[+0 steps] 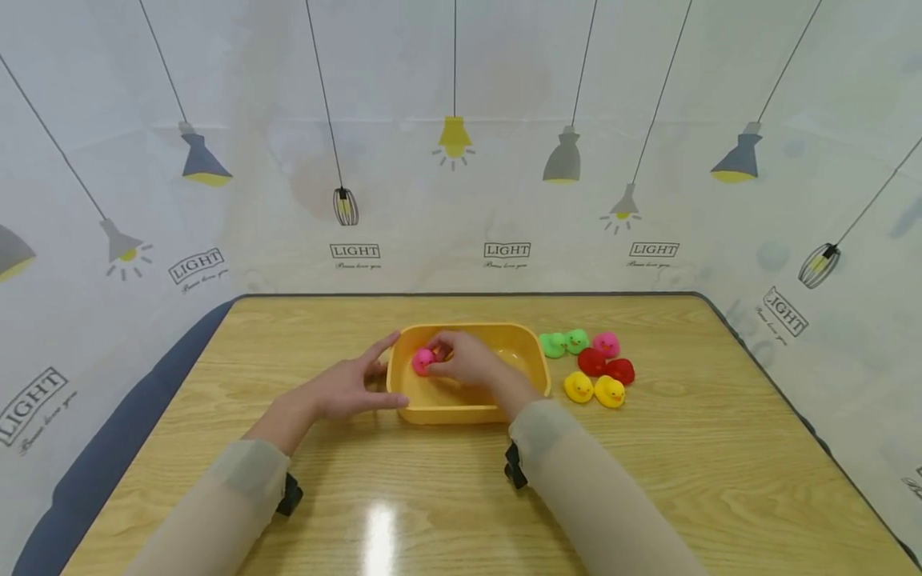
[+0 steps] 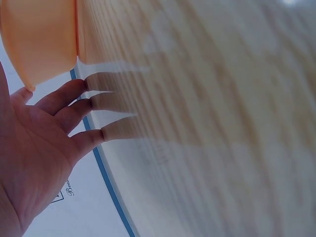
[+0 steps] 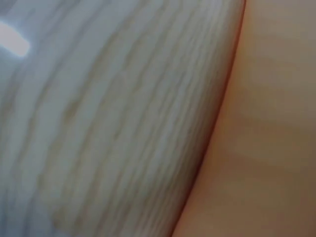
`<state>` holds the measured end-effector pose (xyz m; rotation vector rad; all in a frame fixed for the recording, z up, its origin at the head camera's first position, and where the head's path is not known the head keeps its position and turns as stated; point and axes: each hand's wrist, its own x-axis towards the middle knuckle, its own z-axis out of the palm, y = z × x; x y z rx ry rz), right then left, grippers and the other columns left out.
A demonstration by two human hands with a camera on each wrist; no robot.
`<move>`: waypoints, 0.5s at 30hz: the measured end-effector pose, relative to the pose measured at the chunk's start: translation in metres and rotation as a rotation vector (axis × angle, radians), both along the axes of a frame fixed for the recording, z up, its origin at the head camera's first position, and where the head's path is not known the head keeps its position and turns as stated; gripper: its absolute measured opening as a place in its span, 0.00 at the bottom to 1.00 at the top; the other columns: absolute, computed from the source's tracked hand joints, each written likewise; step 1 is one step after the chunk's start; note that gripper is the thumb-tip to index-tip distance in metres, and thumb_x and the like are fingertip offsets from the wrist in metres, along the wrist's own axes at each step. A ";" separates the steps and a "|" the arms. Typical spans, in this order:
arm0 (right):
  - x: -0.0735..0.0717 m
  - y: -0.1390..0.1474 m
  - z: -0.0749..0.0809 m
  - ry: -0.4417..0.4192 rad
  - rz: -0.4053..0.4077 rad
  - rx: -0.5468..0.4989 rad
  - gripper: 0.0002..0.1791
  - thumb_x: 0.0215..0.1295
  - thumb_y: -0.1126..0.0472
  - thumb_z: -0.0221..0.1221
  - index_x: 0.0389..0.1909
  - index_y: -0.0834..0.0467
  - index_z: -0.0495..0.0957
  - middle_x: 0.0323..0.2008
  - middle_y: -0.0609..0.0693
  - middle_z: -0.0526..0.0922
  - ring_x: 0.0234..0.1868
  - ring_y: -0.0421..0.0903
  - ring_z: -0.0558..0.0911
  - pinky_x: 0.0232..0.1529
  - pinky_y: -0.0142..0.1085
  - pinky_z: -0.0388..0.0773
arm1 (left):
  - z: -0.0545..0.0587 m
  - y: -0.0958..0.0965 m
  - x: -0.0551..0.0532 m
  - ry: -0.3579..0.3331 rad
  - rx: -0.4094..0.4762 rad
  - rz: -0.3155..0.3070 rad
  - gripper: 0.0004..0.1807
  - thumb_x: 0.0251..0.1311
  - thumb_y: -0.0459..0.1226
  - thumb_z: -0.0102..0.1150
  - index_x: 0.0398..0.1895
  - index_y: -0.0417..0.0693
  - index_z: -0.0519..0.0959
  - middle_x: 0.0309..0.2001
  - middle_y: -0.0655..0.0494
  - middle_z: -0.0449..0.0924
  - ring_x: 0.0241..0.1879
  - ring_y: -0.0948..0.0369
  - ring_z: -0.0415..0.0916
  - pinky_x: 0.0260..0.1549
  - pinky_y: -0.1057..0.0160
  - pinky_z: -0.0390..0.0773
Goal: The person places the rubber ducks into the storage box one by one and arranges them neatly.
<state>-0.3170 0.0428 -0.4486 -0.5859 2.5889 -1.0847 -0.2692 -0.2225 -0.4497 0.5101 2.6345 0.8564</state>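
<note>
A yellow-orange plastic basin [image 1: 461, 414] stands on the wooden table. My right hand [image 1: 464, 360] reaches into it and pinches a pink rubber duck [image 1: 422, 362] near the left inner wall. At the basin's left end, my left hand [image 1: 349, 388] has its fingers spread, with thumb and index fingertips right at the rim. In the left wrist view, the left hand [image 2: 47, 123] shows an empty palm beside the basin wall [image 2: 39, 39]. The right wrist view holds only the table and the basin's outer side [image 3: 266, 138]; the right hand is hidden there.
Right of the basin sits a group of rubber ducks: two green ducks [image 1: 554, 345], a pink one [image 1: 607, 345], two red ones [image 1: 592, 362] and two yellow ones [image 1: 579, 387]. Wood-grain tabletop [image 1: 432, 496] surrounds the basin. Behind hangs a lamp-printed curtain [image 1: 403, 200].
</note>
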 end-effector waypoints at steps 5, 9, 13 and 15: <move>0.000 0.002 -0.005 -0.013 -0.021 0.004 0.16 0.75 0.54 0.72 0.59 0.50 0.84 0.45 0.49 0.86 0.48 0.49 0.81 0.58 0.44 0.81 | 0.001 0.001 0.001 -0.002 0.006 -0.001 0.65 0.62 0.73 0.68 0.92 0.76 0.37 0.80 0.45 0.73 0.81 0.33 0.65 0.79 0.26 0.61; -0.001 0.004 -0.010 0.005 -0.029 0.028 0.15 0.76 0.52 0.70 0.59 0.45 0.83 0.41 0.48 0.83 0.45 0.48 0.80 0.51 0.41 0.78 | 0.000 0.002 0.000 -0.007 0.010 -0.001 0.65 0.62 0.74 0.68 0.91 0.77 0.37 0.80 0.45 0.73 0.81 0.33 0.64 0.79 0.25 0.61; -0.002 0.005 -0.013 0.032 -0.023 0.029 0.14 0.77 0.52 0.69 0.59 0.44 0.84 0.37 0.48 0.81 0.42 0.48 0.79 0.47 0.39 0.75 | -0.002 0.002 -0.001 -0.007 0.005 0.001 0.65 0.61 0.74 0.67 0.91 0.77 0.36 0.80 0.45 0.73 0.81 0.33 0.65 0.79 0.25 0.61; -0.002 0.004 -0.014 0.033 -0.026 0.031 0.14 0.77 0.52 0.69 0.60 0.43 0.84 0.36 0.48 0.80 0.41 0.48 0.78 0.47 0.39 0.74 | -0.003 0.002 -0.001 -0.010 0.004 0.003 0.65 0.61 0.74 0.67 0.91 0.78 0.36 0.80 0.45 0.73 0.81 0.33 0.65 0.79 0.25 0.61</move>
